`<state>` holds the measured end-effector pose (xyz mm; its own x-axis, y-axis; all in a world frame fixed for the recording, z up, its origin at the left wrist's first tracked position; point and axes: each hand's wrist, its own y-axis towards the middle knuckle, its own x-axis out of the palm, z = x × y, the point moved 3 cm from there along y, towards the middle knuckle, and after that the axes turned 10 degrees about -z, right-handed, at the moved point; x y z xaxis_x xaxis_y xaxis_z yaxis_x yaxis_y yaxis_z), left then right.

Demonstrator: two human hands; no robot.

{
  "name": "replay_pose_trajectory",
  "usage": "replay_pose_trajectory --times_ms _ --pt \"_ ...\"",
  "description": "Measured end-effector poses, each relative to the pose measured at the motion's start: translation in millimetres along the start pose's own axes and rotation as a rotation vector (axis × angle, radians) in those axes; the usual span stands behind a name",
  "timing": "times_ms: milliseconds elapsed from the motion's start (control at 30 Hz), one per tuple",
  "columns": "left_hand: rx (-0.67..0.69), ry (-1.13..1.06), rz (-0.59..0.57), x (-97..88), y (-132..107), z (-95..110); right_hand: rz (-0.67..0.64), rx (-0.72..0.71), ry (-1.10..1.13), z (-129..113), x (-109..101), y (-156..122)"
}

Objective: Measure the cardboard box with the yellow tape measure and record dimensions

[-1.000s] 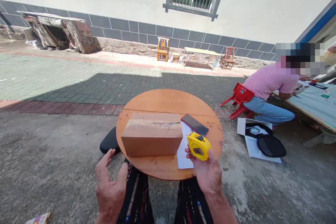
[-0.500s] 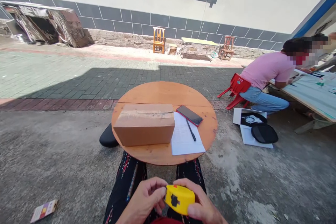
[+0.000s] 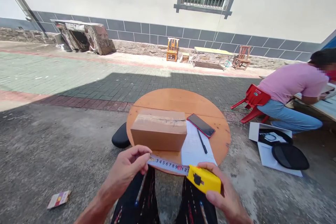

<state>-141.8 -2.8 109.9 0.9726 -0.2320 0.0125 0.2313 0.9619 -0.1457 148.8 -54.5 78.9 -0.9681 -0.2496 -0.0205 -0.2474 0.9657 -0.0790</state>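
Note:
My right hand [image 3: 223,192] is wrapped round the yellow case of a tape measure [image 3: 206,179]. Between finger and thumb, my left hand [image 3: 131,164] pinches the free end of its white blade. The blade runs straight between the hands, printed with black numbers and one red mark, just in front of the near table edge. Behind it a closed brown cardboard box [image 3: 159,138] rests on the round wooden table [image 3: 173,98]. Right of the box lie white paper sheets [image 3: 193,150], a black pen [image 3: 202,141] and a phone [image 3: 201,125] with a red rim.
A person in a pink shirt [image 3: 291,82] sits on a red plastic chair [image 3: 253,99] at another table to the right. An open white box [image 3: 278,157] with a black pouch lies on the ground there. A small carton [image 3: 59,199] lies at lower left.
My hands have moved up towards the table and apart, drawing a length of blade out of the tape measure. The view has turned slightly left.

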Motion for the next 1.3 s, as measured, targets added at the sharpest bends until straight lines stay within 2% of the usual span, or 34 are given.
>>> replay_pose_trajectory --times_ms 67,167,233,333,467,567,767,1067,1200,1300 --pt "0.142 0.067 0.148 -32.2 19 30 0.121 -0.082 -0.033 -27 -19 25" --pt "0.243 0.136 0.251 -65.5 54 55 0.239 -0.179 0.003 -59 -36 71" --pt "0.232 0.164 0.266 -78.8 79 59 0.266 -0.181 0.01 -74 -39 103" --pt "0.175 0.192 0.257 -92.0 110 58 0.217 -0.1 -0.027 -83 -39 144" --pt "0.078 0.231 0.241 -103.5 130 52 0.192 -0.013 -0.057 -81 -47 176" --pt "0.024 0.265 0.225 -104.5 132 50 0.199 0.022 -0.09 -78 -57 185" --pt "-0.004 0.332 0.208 -95.1 134 49 0.186 0.065 -0.116 -80 -70 184" --pt "-0.007 0.426 0.217 -98.7 140 37 0.039 0.139 -0.218 -74 -83 180" --pt "-0.006 0.438 0.207 -100.1 140 34 -0.092 0.145 -0.392 -81 -90 182" --pt "-0.006 0.44 0.196 -100.5 140 34 -0.286 0.163 -0.585 -96 -90 188"
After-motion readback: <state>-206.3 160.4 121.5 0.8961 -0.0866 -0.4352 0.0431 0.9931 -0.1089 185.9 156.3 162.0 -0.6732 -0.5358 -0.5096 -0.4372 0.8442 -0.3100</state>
